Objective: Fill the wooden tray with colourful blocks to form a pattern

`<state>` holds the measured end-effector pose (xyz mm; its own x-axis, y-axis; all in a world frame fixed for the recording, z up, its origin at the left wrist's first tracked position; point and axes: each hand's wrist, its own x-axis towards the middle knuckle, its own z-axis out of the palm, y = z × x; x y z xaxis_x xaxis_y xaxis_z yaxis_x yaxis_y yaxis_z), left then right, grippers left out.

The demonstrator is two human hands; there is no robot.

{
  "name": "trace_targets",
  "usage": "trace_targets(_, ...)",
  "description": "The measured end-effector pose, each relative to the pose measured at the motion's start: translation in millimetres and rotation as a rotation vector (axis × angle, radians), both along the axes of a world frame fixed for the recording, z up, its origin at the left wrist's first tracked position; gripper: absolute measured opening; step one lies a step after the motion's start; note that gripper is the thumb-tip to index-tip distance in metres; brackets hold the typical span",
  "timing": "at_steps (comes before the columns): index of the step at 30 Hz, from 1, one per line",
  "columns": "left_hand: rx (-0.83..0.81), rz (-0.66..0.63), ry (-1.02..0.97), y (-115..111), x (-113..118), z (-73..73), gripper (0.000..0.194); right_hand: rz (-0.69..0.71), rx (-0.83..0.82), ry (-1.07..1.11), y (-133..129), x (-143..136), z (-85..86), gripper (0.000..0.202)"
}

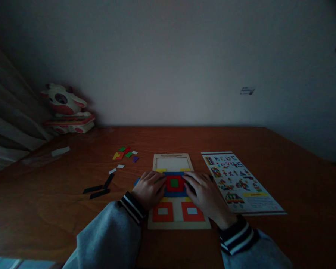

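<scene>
"On the table [302,179], straight in front of the person, the board [178,215] is lying flat. Where are the hands going on it?"

"They're resting over its middle, one at each side of a blue frame [175,194]. The left hand [149,189] is curving its fingers over the left edge, and the right hand [203,192] is laying its own over the right edge."

"Are they gripping anything?"

"I can't tell. The fingers are bending a little, the backs of the hands are facing up, and the undersides are staying hidden from me."

"What's showing between them?"

"A red frame [174,189] is sitting inside the blue one, and a green square [174,183] is filling its centre. Yellow bits [160,170] are peeping out above and below the blue. Nearer the person, two red squares [156,213] with pale centres are lying side by side."

"And around the board?"

"To the left, black strips [99,194] are lying near some white bits [120,166], and beyond those a cluster of coloured pieces [118,155] is lying. To the right, a printed sheet [257,201] is showing little pictures. At the far left, a toy cow [65,106] is standing by the wall [168,67]."
</scene>
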<state>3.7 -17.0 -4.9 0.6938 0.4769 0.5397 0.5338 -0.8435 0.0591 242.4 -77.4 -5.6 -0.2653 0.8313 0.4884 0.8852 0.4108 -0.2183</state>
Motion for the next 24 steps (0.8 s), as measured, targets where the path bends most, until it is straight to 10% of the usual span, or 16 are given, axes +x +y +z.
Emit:
trace_targets(12,0.123,0.032,0.018,-7.0,-13.1,13.7,0.022,-0.398,0.205,0.312,-7.9,53.1,-1.2,0.028)
trace_targets(24,0.03,0.027,0.054,-22.8,-50.3,17.7,0.028,-0.064,-0.001,0.0,-32.8,49.5,-19.5,0.036)
